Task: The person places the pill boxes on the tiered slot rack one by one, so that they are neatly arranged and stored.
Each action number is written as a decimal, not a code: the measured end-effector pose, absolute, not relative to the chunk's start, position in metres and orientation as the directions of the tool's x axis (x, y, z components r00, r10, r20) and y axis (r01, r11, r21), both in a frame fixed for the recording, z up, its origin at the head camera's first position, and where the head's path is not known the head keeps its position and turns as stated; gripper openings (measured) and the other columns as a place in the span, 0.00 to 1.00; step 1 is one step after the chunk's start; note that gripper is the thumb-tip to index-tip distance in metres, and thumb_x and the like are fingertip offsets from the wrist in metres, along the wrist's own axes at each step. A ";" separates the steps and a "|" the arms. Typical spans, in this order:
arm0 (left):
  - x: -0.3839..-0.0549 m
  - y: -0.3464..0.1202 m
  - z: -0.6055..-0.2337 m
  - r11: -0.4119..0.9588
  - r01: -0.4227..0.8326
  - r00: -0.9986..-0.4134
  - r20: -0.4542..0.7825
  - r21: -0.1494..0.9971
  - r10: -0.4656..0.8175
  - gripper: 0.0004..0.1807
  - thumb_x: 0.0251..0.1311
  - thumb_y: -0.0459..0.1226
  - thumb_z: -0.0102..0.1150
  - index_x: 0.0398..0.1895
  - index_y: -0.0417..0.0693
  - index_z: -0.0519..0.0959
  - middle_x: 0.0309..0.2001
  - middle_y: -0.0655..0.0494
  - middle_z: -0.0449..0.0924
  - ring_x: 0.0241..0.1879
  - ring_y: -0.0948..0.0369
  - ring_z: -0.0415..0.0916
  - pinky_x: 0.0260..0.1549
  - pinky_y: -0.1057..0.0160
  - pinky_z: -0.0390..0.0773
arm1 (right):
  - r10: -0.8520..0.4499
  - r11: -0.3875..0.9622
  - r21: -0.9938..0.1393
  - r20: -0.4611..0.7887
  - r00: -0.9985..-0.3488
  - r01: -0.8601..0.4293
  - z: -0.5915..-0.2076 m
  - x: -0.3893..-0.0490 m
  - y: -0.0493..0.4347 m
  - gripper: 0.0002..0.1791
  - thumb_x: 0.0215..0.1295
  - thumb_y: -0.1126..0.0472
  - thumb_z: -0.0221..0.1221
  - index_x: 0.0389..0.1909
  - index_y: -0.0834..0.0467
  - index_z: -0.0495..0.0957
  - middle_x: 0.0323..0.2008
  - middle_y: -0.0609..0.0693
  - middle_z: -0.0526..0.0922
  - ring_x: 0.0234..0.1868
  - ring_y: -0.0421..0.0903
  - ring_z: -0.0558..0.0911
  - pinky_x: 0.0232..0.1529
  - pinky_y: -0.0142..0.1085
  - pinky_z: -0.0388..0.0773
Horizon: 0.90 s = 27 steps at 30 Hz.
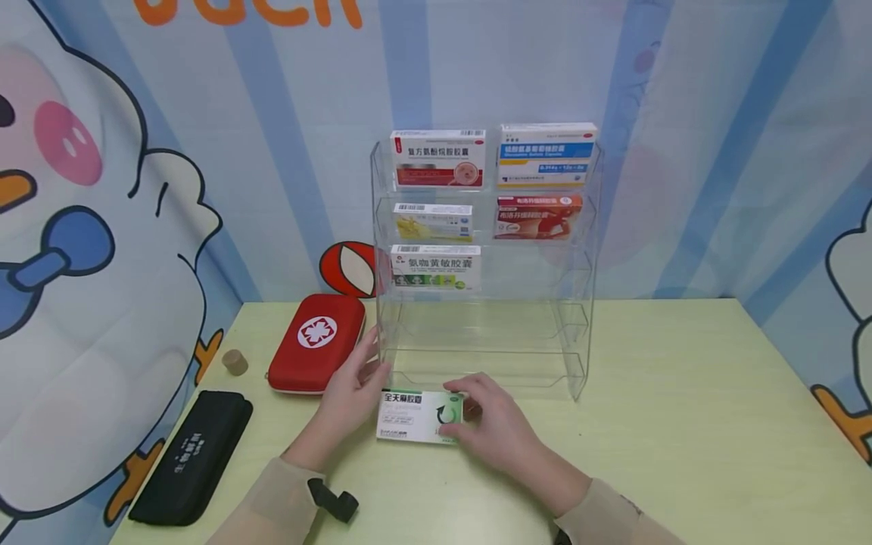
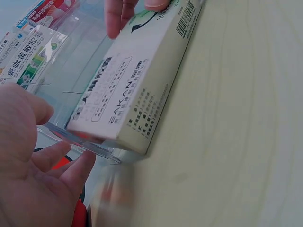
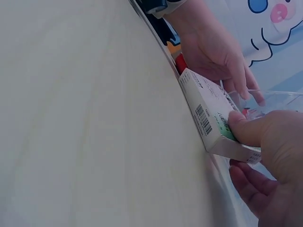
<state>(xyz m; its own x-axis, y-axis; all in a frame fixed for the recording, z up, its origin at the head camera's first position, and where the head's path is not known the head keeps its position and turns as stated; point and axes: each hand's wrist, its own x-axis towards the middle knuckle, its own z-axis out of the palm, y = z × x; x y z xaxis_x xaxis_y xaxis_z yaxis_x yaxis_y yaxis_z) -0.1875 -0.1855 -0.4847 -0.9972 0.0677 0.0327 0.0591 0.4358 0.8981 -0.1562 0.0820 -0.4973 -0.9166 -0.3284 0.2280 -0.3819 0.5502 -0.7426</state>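
A white and green medicine box (image 1: 411, 416) lies at the front foot of the clear display rack (image 1: 487, 324). My right hand (image 1: 500, 424) pinches the right end of the box, thumb on its printed face and fingers behind, as the right wrist view shows with the box (image 3: 208, 106). At the rack's lower left side, my left hand (image 1: 350, 397) holds the side panel's edge. The left wrist view has the thumb (image 2: 40, 109) on one side of that edge and the fingers (image 2: 78, 172) on the other, close by the box's left end.
Several medicine boxes stand on the rack's upper tiers, such as a red one (image 1: 538, 218) and a white-green one (image 1: 436, 268). Left of the rack are a red first-aid case (image 1: 300, 363), a small cork-coloured cylinder (image 1: 235, 362) and a black zip case (image 1: 194, 458). A printed backdrop (image 1: 272, 136) hangs behind the table.
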 end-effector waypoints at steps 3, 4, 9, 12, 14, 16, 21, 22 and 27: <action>-0.187 -0.186 -0.484 0.429 0.060 -0.997 0.034 0.901 0.069 0.44 0.81 0.40 0.61 0.89 0.80 0.52 0.85 0.50 0.67 0.80 0.42 0.73 0.73 0.44 0.80 | -0.325 0.514 -0.761 0.254 -0.911 -0.395 -0.494 -0.159 0.085 0.27 0.58 0.63 0.81 0.59 0.55 0.87 0.54 0.47 0.85 0.43 0.38 0.86 0.49 0.31 0.91; -0.187 -0.186 -0.484 0.428 0.059 -0.997 0.032 0.902 0.068 0.44 0.80 0.41 0.62 0.89 0.81 0.52 0.85 0.51 0.67 0.80 0.42 0.73 0.73 0.43 0.80 | -0.327 0.503 -0.765 0.262 -0.908 -0.401 -0.493 -0.160 0.086 0.25 0.59 0.64 0.80 0.58 0.55 0.88 0.54 0.47 0.85 0.43 0.38 0.86 0.49 0.30 0.91; -0.187 -0.185 -0.483 0.439 0.053 -0.998 0.028 0.897 0.063 0.44 0.80 0.41 0.62 0.89 0.82 0.52 0.85 0.51 0.67 0.80 0.42 0.73 0.73 0.43 0.80 | -0.347 0.452 -0.779 0.294 -0.891 -0.434 -0.483 -0.165 0.096 0.19 0.63 0.66 0.77 0.55 0.56 0.89 0.54 0.47 0.85 0.46 0.42 0.89 0.51 0.30 0.91; -0.187 -0.184 -0.483 0.447 0.049 -0.998 0.027 0.893 0.055 0.45 0.80 0.41 0.62 0.89 0.81 0.52 0.85 0.51 0.67 0.80 0.42 0.73 0.73 0.43 0.80 | -0.343 0.436 -0.773 0.331 -0.879 -0.461 -0.475 -0.169 0.105 0.19 0.63 0.67 0.78 0.54 0.57 0.89 0.54 0.48 0.86 0.45 0.44 0.90 0.50 0.31 0.92; -0.187 -0.183 -0.483 0.453 0.041 -0.999 0.021 0.891 0.049 0.45 0.80 0.40 0.62 0.89 0.81 0.52 0.85 0.51 0.67 0.80 0.42 0.73 0.73 0.43 0.80 | -0.331 0.436 -0.757 0.367 -0.869 -0.486 -0.469 -0.172 0.110 0.19 0.62 0.67 0.78 0.54 0.58 0.89 0.54 0.49 0.86 0.45 0.46 0.91 0.49 0.32 0.92; -0.186 -0.183 -0.482 0.453 0.035 -0.999 0.016 0.891 0.045 0.45 0.80 0.40 0.62 0.89 0.81 0.52 0.85 0.51 0.67 0.80 0.42 0.73 0.73 0.43 0.80 | -0.311 0.445 -0.737 0.406 -0.859 -0.509 -0.463 -0.177 0.117 0.19 0.62 0.68 0.78 0.53 0.59 0.89 0.54 0.51 0.86 0.44 0.46 0.91 0.48 0.32 0.93; -0.187 -0.183 -0.481 0.440 0.029 -0.999 0.010 0.898 0.047 0.44 0.81 0.40 0.61 0.89 0.82 0.51 0.85 0.52 0.66 0.81 0.43 0.72 0.73 0.44 0.80 | -0.229 0.454 -0.719 0.477 -0.849 -0.526 -0.449 -0.186 0.133 0.18 0.61 0.69 0.79 0.52 0.60 0.89 0.55 0.53 0.86 0.47 0.49 0.92 0.49 0.35 0.94; -0.187 -0.184 -0.482 0.438 0.029 -0.999 0.009 0.898 0.047 0.44 0.81 0.40 0.62 0.89 0.82 0.51 0.85 0.52 0.66 0.81 0.43 0.72 0.73 0.44 0.80 | -0.208 0.454 -0.725 0.480 -0.852 -0.519 -0.446 -0.188 0.137 0.18 0.61 0.69 0.79 0.52 0.60 0.89 0.55 0.54 0.86 0.48 0.50 0.92 0.49 0.35 0.94; -0.188 -0.185 -0.485 0.423 0.027 -0.999 0.005 0.906 0.053 0.45 0.80 0.40 0.62 0.89 0.83 0.51 0.86 0.53 0.65 0.82 0.44 0.70 0.72 0.44 0.80 | -0.122 0.452 -0.716 0.541 -0.832 -0.532 -0.428 -0.195 0.155 0.19 0.60 0.72 0.78 0.52 0.62 0.89 0.55 0.56 0.86 0.51 0.47 0.91 0.50 0.24 0.89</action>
